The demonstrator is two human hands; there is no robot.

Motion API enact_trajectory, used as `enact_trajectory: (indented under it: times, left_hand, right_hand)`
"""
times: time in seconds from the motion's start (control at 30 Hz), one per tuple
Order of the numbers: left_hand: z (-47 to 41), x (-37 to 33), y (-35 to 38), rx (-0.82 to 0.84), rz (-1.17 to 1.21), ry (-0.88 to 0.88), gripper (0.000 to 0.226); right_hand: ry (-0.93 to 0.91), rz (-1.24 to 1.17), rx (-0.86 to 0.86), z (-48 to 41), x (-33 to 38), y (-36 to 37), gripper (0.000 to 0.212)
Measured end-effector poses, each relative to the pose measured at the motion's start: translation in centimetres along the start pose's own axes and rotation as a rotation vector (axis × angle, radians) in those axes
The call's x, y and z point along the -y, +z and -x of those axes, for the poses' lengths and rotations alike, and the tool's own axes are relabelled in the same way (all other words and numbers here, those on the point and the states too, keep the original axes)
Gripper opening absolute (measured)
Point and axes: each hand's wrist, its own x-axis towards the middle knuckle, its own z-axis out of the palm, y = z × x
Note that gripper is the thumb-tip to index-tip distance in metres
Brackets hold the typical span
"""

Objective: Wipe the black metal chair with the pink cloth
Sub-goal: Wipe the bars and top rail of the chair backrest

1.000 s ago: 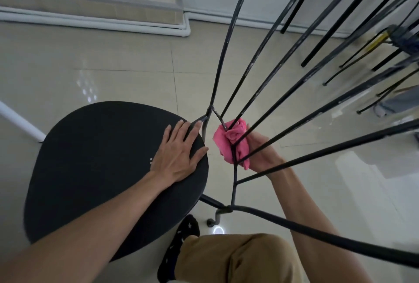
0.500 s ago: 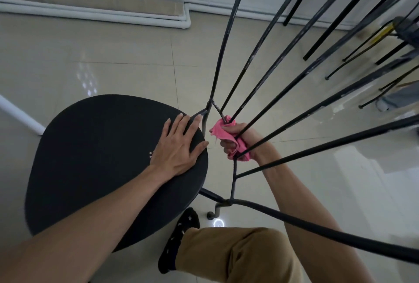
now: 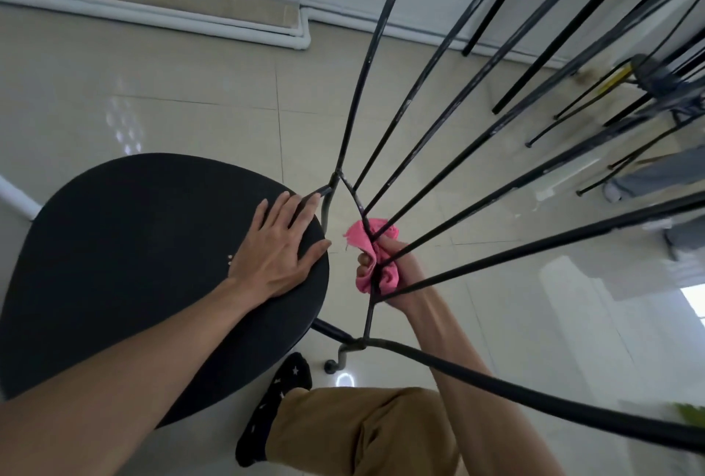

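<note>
The black metal chair [image 3: 126, 269] fills the lower left with its round seat, and its thin back rods fan up to the upper right. My left hand [image 3: 280, 248] lies flat on the seat's right edge with fingers spread. Behind the rods, my right hand [image 3: 385, 266] grips the bunched pink cloth [image 3: 372, 243] against the low end of the back rods, where they meet the lower cross bar. The rods cross in front of the cloth and part of that hand.
Glossy beige floor tiles lie all around. My foot in a black sock [image 3: 274, 407] and tan trouser leg [image 3: 362, 433] stand beside the chair's rear leg. More black rods and a mop-like tool [image 3: 648, 75] crowd the upper right. A white pipe [image 3: 152, 14] runs along the far wall.
My right hand has kept rubbing the cloth at the base of the back rods, first moving up, then back down a little. The left hand stayed flat on the seat.
</note>
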Motion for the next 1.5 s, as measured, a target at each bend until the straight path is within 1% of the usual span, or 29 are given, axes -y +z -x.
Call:
enact_trajectory:
  times: [0.07, 0.13, 0.2, 0.27, 0.3, 0.37, 0.4, 0.43, 0.47, 0.5, 0.6, 0.67, 0.73, 0.77, 0.83, 0.87, 0.93, 0.97, 1.03, 1.1, 1.2, 1.27, 1.33, 1.4, 1.43, 1.5]
  left_hand:
    - [0.1, -0.1, -0.2, -0.002, -0.008, -0.001, 0.077]
    - [0.2, -0.2, -0.2, 0.009, -0.003, -0.001, 0.076]
    - [0.1, -0.1, -0.2, 0.0, 0.002, -0.004, 0.077]
    - [0.1, 0.0, -0.2, 0.004, 0.004, -0.001, 0.077]
    - [0.1, 0.0, -0.2, 0.006, 0.008, 0.002, 0.077]
    - [0.1, 0.1, -0.3, 0.005, 0.017, -0.001, 0.078]
    - [0.1, 0.0, -0.3, 0.004, 0.02, -0.002, 0.078]
    - [0.1, 0.0, -0.3, 0.001, 0.019, -0.003, 0.079]
    - [0.1, 0.0, -0.3, -0.004, 0.017, -0.004, 0.079]
    - [0.0, 0.0, -0.2, -0.004, 0.019, -0.003, 0.079]
    - [0.0, 0.2, 0.0, -0.01, 0.023, 0.001, 0.079]
    - [0.0, 0.2, 0.1, -0.008, 0.015, 0.003, 0.078]
    - [0.0, 0.2, 0.2, -0.008, 0.014, 0.004, 0.077]
    - [0.0, 0.2, 0.2, -0.01, 0.013, 0.004, 0.077]
    - [0.0, 0.2, 0.1, -0.007, 0.004, 0.005, 0.077]
    - [0.1, 0.1, 0.1, -0.006, 0.002, 0.004, 0.077]
    - [0.1, 0.1, 0.1, -0.006, 0.002, 0.004, 0.077]
    - [0.0, 0.1, 0.1, -0.007, 0.002, 0.006, 0.077]
    - [0.0, 0.1, 0.1, -0.004, 0.007, 0.003, 0.077]
    - [0.0, 0.0, 0.1, -0.003, 0.009, 0.006, 0.078]
    - [0.0, 0.3, 0.0, -0.015, 0.032, 0.001, 0.077]
    - [0.0, 0.2, 0.0, -0.014, 0.052, -0.004, 0.077]
    - [-0.1, 0.2, -0.1, -0.014, 0.057, -0.009, 0.077]
    - [-0.1, 0.2, -0.1, -0.014, 0.055, -0.009, 0.078]
    - [0.0, 0.2, -0.1, -0.015, 0.051, -0.009, 0.078]
    - [0.0, 0.2, 0.0, -0.011, 0.049, -0.007, 0.079]
  right_hand:
    - [-0.046, 0.205, 0.045, -0.9, 2.1, 1.3, 0.024]
    - [-0.192, 0.39, 0.083, -1.8, 3.5, 2.3, 0.021]
    - [-0.299, 0.484, 0.034, -2.5, 4.1, 2.5, 0.018]
    - [-0.364, 0.474, -0.066, -2.8, 3.8, 2.3, 0.013]
    - [-0.405, 0.42, -0.07, -2.9, 3.2, 2.2, 0.013]
    - [-0.491, 0.209, 0.004, -3.0, 1.7, 2.6, 0.009]
    - [-0.499, 0.077, -0.016, -3.1, 1.0, 2.8, 0.015]
    - [-0.475, -0.022, -0.041, -3.3, 0.6, 2.8, 0.021]
    - [-0.455, -0.046, -0.058, -3.6, 0.5, 2.6, 0.02]
    - [-0.447, -0.03, -0.031, -3.7, 0.4, 2.4, 0.017]
    - [-0.443, 0.079, 0.178, -3.4, 0.8, 1.3, 0.031]
    - [-0.381, 0.146, 0.209, -3.5, 1.7, 0.6, 0.035]
    - [-0.287, 0.284, 0.125, -3.9, 3.5, 0.6, 0.036]
    - [-0.201, 0.354, 0.084, -4.0, 4.7, 1.0, 0.032]
    - [-0.029, 0.535, 0.092, -4.3, 7.2, 2.5, 0.021]
    - [0.012, 0.673, 0.099, -4.5, 8.2, 3.3, 0.019]
    - [-0.002, 0.935, 0.082, -5.4, 9.3, 4.4, 0.024]
    - [-0.023, 0.99, 0.071, -5.9, 9.4, 4.7, 0.026]
    - [-0.032, 0.945, 0.077, -6.3, 9.1, 5.0, 0.02]
    - [0.018, 0.795, 0.131, -6.2, 8.1, 4.6, 0.017]
    - [0.097, 0.438, 0.19, -5.9, 6.2, 4.3, 0.042]
    - [0.106, 0.275, 0.15, -5.3, 4.9, 3.8, 0.052]
    - [0.104, 0.154, 0.104, -4.2, 3.6, 3.2, 0.05]
    - [0.045, 0.086, 0.101, -3.1, 2.7, 2.3, 0.044]
    - [0.004, 0.087, 0.141, -2.6, 2.5, 2.0, 0.045]
    - [-0.067, 0.061, 0.311, -1.7, 2.8, 1.8, 0.05]
